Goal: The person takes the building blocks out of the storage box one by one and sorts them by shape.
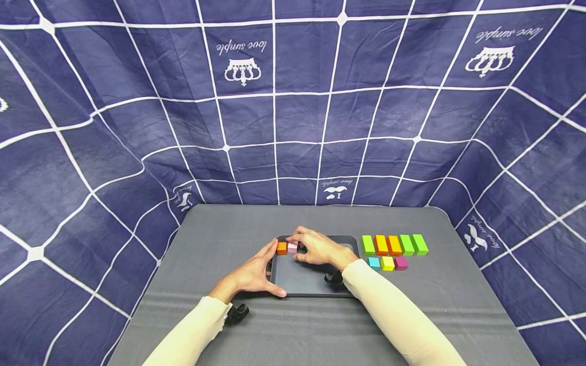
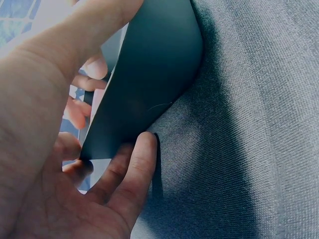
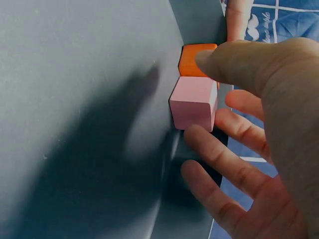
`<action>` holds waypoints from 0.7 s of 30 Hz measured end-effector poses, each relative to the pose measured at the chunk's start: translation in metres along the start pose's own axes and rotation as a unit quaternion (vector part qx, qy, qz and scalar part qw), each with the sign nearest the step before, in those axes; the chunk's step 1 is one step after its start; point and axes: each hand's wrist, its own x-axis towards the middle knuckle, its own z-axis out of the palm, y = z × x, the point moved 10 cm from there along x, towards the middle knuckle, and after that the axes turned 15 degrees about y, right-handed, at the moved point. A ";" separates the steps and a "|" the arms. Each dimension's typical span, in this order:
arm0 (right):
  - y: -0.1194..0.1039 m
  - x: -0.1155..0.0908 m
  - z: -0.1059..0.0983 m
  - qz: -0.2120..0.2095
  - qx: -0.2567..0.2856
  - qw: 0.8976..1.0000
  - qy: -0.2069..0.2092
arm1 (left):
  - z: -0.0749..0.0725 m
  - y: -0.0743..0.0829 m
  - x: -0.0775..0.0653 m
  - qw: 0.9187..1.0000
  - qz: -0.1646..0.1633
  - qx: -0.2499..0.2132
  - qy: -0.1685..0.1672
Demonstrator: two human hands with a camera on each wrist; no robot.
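A dark grey tray (image 1: pixel 311 284) lies on the table. Inside its far left corner an orange cube (image 1: pixel 281 248) sits beside a pink cube (image 3: pixel 193 102), face to face along the far wall. My right hand (image 1: pixel 320 249) reaches into the tray and holds the pink cube between thumb and fingers; the thumb tip overlaps the orange cube in the right wrist view. At the tray's left side my left hand (image 1: pixel 256 272) rests spread, thumb on the near rim and fingers along the left wall. Two of its fingertips touch the cloth in the left wrist view.
Right of the tray stands a row of green blocks (image 1: pixel 419 244) and orange blocks (image 1: pixel 381 245). In front of them sit a blue cube (image 1: pixel 374 263), a yellow cube (image 1: pixel 387 263) and a magenta cube (image 1: pixel 401 263). A blue checked curtain (image 1: pixel 302 122) hangs behind the grey table (image 1: pixel 293 330).
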 end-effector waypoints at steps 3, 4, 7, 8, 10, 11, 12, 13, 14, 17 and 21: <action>0.000 -0.001 0.001 0.003 -0.003 1.000 -0.002 | 0.000 0.000 0.001 1.000 0.002 -0.009 0.003; 0.000 -0.002 0.001 0.002 -0.003 1.000 -0.003 | 0.001 0.000 0.001 1.000 0.002 -0.010 0.003; -0.001 -0.003 0.000 -0.002 0.003 1.000 0.001 | 0.001 0.000 0.002 1.000 0.004 -0.016 0.004; -0.002 -0.003 -0.001 -0.005 0.005 1.000 0.004 | 0.001 0.001 0.002 1.000 0.004 -0.018 0.004; -0.002 -0.002 -0.001 -0.009 0.008 1.000 0.009 | 0.001 0.002 0.002 1.000 0.005 -0.021 0.003; -0.002 -0.002 -0.001 -0.012 0.010 1.000 0.011 | 0.001 0.002 0.002 1.000 0.006 -0.022 0.003; -0.002 -0.003 0.000 -0.015 0.010 1.000 0.012 | 0.001 0.002 0.001 1.000 0.007 -0.021 0.002; -0.002 -0.003 0.000 -0.018 0.010 1.000 0.013 | 0.001 0.002 0.001 1.000 0.007 -0.021 0.002; -0.002 -0.003 0.000 -0.022 0.010 1.000 0.013 | 0.001 0.002 0.001 1.000 0.008 -0.021 0.002; -0.004 -0.003 0.001 -0.037 0.014 0.999 0.018 | 0.001 0.002 0.001 1.000 0.008 -0.020 0.003; -0.005 -0.003 0.000 -0.043 0.022 0.999 0.024 | 0.001 0.001 0.000 1.000 0.004 -0.027 0.003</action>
